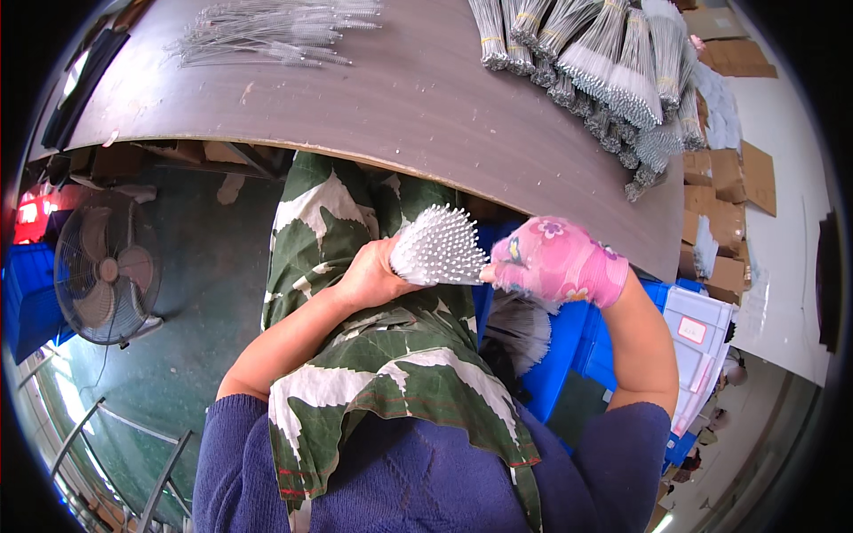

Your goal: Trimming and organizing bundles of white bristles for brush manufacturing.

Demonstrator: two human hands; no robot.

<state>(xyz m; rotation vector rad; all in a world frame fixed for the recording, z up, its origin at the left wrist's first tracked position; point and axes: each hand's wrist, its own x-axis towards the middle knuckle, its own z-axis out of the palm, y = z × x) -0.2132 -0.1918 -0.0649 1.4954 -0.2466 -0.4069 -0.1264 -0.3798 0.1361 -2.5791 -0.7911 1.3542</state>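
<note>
My bare left hand (373, 274) is wrapped round a thick bundle of thin brushes (439, 249), held above my lap. The bundle's many white-tipped ends fan out toward the right. Close beside it is my right hand (560, 262), in a pink flowered glove with bare fingertips showing. Its fingers are closed, and the fingertips come up to the bundle's right edge. Whatever they may pinch is too small or hidden to make out. Below this hand, more grey bristled brushes (522, 333) lie in a blue bin (549, 377).
Tied bundles of wire brushes (613, 62) are piled at the table's far right. Loose wire brushes (275, 31) lie at its far left. The table edge (355, 155) runs past my knees. A floor fan (108, 269) stands left; cardboard boxes (729, 222) and a pale crate (697, 333) are right.
</note>
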